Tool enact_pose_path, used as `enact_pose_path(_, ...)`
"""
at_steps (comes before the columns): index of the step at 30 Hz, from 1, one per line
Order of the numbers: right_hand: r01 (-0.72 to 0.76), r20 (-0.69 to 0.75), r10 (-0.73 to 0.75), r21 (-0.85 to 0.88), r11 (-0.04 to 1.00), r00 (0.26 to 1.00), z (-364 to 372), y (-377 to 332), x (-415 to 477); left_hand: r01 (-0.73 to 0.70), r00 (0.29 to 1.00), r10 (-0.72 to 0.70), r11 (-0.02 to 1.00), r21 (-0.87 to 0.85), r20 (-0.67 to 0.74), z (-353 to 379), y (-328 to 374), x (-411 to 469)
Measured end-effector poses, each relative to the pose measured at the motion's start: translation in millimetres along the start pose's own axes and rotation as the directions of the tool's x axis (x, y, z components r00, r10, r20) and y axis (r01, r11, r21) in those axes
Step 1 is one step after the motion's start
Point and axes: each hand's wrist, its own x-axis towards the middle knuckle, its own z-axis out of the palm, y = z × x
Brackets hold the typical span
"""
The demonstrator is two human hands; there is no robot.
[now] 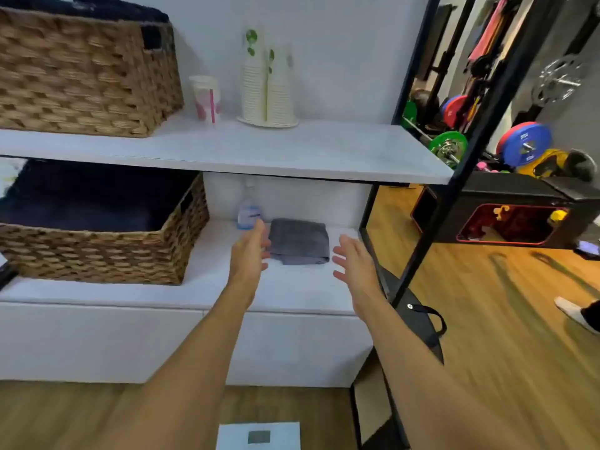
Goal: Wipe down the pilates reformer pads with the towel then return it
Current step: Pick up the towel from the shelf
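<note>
A folded grey towel (pixel 299 241) lies flat on the lower white shelf (pixel 292 287), near the back right. My left hand (pixel 249 251) is just left of the towel with fingers spread, its fingertips at the towel's left edge. My right hand (pixel 354 261) hovers just right of the towel, open, with the palm facing inward. Neither hand holds anything. No reformer pads are in view.
A small clear spray bottle (pixel 248 216) stands behind my left hand. Wicker baskets (pixel 107 245) with dark cloth sit on both shelves at the left. Stacked paper cups (pixel 266 89) stand on the upper shelf. A black frame post (pixel 431 228) borders the right; weight plates (pixel 522 144) lie beyond.
</note>
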Motion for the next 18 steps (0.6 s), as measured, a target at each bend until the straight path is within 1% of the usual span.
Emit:
enact_pose_path(3, 0.004, -0.059, -0.010, -0.098, 0.995, 0.998, 9.1, 73.8, 77.1, 0.079, 0.997, -0.079, 0.997, -0.005, -0.008, 14.4, -74.5, 77.3)
enact_pose_path(4, -0.037, -0.069, 0.028, -0.133, 0.990, 0.997, 11.1, 101.2, 104.0, 0.116, 0.993, -0.116, 0.993, 0.003, -0.011, 18.5, -104.0, 104.3)
enact_pose_path(5, -0.046, -0.083, 0.032, -0.166, 0.985, 0.996, 15.0, 124.0, 132.7, 0.118, 0.993, -0.118, 0.993, 0.004, -0.028, 23.2, -126.8, 128.0)
enact_pose_path(8, -0.024, -0.092, -0.003, -0.292, 0.956, 0.996, 28.9, 170.0, 215.7, 0.046, 0.993, -0.044, 0.999, 0.016, -0.112, 39.8, -173.0, 200.0)
enact_pose_path(10, 0.015, -0.085, -0.045, -0.334, 0.942, 0.995, 35.9, 193.8, 261.8, -0.032, 0.990, 0.042, 0.996, 0.080, -0.134, 51.1, -197.0, 245.8)
enact_pose_path(12, 0.039, -0.091, -0.077, -0.365, 0.930, 0.993, 41.9, 206.3, 303.6, -0.118, 0.975, 0.156, 0.966, 0.229, -0.158, 60.5, -205.5, 287.0)
enact_pose_path(13, 0.034, -0.101, -0.077, -0.375, 0.926, 0.992, 44.1, 207.4, 322.4, -0.126, 0.968, 0.188, 0.939, 0.320, -0.169, 65.6, -206.9, 305.2)
enact_pose_path(14, 0.012, -0.117, -0.059, -0.367, 0.930, 0.991, 47.6, 205.4, 337.7, -0.109, 0.967, 0.187, 0.915, 0.388, -0.171, 70.5, -205.2, 320.1)
enact_pose_path(15, -0.023, -0.134, -0.025, -0.342, 0.939, 0.991, 52.9, 200.7, 350.8, -0.073, 0.973, 0.159, 0.900, 0.429, -0.167, 74.6, -202.6, 332.0)
enact_pose_path(16, -0.066, -0.141, 0.021, -0.318, 0.946, 0.990, 58.3, 194.4, 359.0, -0.036, 0.982, 0.111, 0.904, 0.426, -0.153, 78.2, -198.8, 339.7)
enact_pose_path(18, -0.155, -0.093, 0.134, -0.282, 0.947, 0.987, 68.5, 179.3, 358.3, 0.027, 0.996, 0.006, 0.937, 0.347, -0.092, 83.1, -190.3, 342.0)
